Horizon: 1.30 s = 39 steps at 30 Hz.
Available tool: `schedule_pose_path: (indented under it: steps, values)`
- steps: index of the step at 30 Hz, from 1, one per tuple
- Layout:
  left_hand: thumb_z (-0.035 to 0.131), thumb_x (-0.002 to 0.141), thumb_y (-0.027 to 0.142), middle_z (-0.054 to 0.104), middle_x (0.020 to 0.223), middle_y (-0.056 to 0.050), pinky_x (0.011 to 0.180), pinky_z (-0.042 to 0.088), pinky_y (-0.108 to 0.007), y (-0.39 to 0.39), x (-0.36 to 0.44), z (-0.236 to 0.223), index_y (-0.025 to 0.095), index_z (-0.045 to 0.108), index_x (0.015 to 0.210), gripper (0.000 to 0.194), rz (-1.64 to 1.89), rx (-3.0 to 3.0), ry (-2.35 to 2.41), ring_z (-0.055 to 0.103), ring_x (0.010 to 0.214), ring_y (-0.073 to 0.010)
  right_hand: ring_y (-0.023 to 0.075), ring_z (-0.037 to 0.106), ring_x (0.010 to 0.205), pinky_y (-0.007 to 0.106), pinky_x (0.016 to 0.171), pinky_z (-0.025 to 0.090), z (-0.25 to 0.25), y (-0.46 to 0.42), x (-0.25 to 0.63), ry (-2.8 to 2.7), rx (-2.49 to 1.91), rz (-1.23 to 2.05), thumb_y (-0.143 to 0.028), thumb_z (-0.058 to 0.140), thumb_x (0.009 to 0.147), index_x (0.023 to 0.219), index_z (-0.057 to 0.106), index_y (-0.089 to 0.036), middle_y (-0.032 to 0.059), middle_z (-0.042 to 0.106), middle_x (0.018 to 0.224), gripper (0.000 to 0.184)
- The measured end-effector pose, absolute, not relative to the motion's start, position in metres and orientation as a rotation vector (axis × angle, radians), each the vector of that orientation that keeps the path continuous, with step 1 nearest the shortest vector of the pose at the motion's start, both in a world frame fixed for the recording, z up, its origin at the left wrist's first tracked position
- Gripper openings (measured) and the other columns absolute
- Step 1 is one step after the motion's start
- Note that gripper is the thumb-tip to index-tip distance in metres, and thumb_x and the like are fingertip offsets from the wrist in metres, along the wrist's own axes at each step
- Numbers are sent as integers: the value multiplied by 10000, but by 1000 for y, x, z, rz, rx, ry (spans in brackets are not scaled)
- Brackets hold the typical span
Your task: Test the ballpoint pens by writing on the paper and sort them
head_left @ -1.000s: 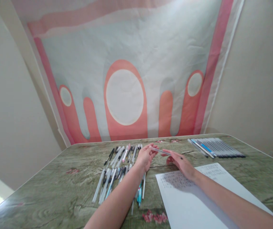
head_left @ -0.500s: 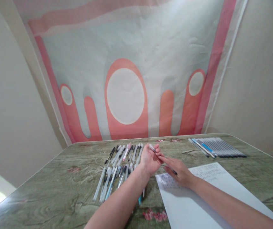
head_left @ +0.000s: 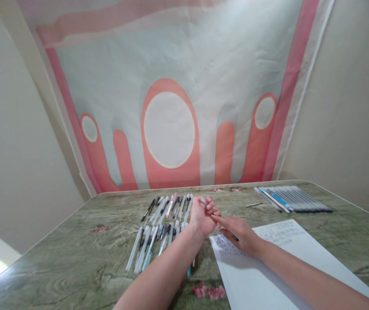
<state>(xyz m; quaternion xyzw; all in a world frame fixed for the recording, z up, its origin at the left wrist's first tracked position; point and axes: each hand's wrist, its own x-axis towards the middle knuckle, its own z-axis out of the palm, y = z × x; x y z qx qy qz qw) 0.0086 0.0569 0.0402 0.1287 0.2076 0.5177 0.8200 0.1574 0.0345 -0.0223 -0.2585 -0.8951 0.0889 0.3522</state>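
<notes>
My left hand (head_left: pixel 203 217) is curled over the table, its fingers closed round a small pale pen cap (head_left: pixel 204 200). My right hand (head_left: pixel 237 234) sits just to its right, pinching a thin clear pen (head_left: pixel 232 234) whose dark tip pokes out over the top left corner of a white sheet of paper (head_left: pixel 268 262) with handwriting. The two hands nearly touch at the fingertips. Left of my left hand lie several loose pens (head_left: pixel 163 224) in two rough rows.
A green wood-grain table (head_left: pixel 74 254) with pink flower prints carries everything. A neat row of several pens (head_left: pixel 292 199) lies at the far right. Behind the table hangs a pink and white cloth (head_left: pixel 171 99) between plain walls.
The hands pulled the cap and the pen apart: my left hand curled up with the cap, and my right hand drew the pen down towards the paper.
</notes>
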Motion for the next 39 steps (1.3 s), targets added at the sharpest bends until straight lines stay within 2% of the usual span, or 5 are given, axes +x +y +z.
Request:
schedule_pose_path:
  steps: [12,20,25,29,39]
  values:
    - [327,819,386,286,478,53,418,275,-200,71,-4,33,156,463,636,324,1255,268,497,283,382,-68,212,558,891,342,778,415,-9,34,152,-2356,-768,137,-328,436,854,1265,428,-214,100,621,980,427]
    - [327,841,387,406,503,22,459,354,-217,75,-11,31,159,492,650,340,1421,323,550,388,414,-85,147,561,635,256,607,422,-6,40,152,-2126,-1074,353,-330,496,819,863,645,-210,37,630,736,196]
    - [386,847,410,613,918,-82,725,425,-238,67,9,27,164,568,866,307,1472,572,785,577,821,-146,160,577,626,253,580,414,1,57,169,-2073,-1226,337,-325,531,780,769,656,-197,43,656,708,179]
    - [632,696,280,638,947,-78,759,410,-258,49,21,19,181,625,904,231,1128,1323,1013,570,863,-186,191,615,687,281,627,435,3,81,209,-2017,-1786,84,-261,523,770,739,661,-200,74,675,741,155]
    - [666,644,423,643,807,-95,622,426,-291,-15,41,15,229,641,815,259,440,2673,694,609,729,-247,264,642,792,395,685,457,-18,101,267,-1778,-2317,-149,-85,438,787,757,676,-154,190,665,816,250]
